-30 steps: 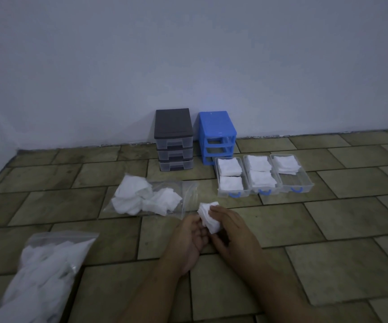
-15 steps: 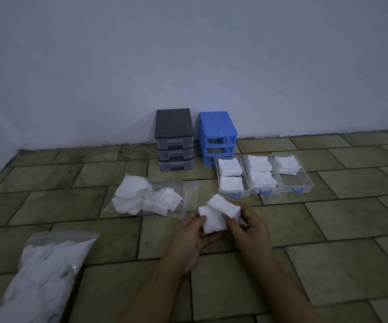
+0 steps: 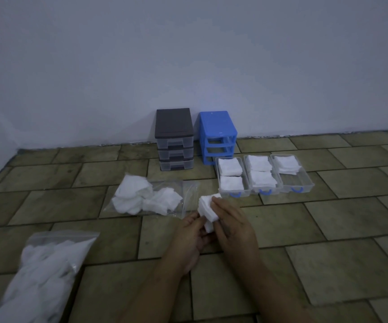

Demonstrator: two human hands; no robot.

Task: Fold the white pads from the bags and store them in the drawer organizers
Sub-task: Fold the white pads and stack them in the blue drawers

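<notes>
Both hands hold one white pad [image 3: 205,208] above the tiled floor. My left hand [image 3: 189,238] pinches its lower edge, and my right hand [image 3: 232,226] curls over its right side. Three clear drawers stand pulled out on the floor ahead: the left drawer [image 3: 216,170] and the middle drawer [image 3: 247,169] each hold two folded stacks, while the right drawer [image 3: 304,181] holds one stack at its far end. An open clear bag [image 3: 188,194] with loose pads lies to the left of my hands. A fuller zip bag [image 3: 48,241] lies at the near left.
A dark grey drawer organizer [image 3: 174,138] with three drawers in place stands against the wall. Beside it is a blue organizer frame [image 3: 217,134], its slots vacant. The floor is brown tile [image 3: 328,252].
The pad was partly spread out between my hands half a second ago. Now it is folded back into a compact stack, and my right hand has closed over it.
</notes>
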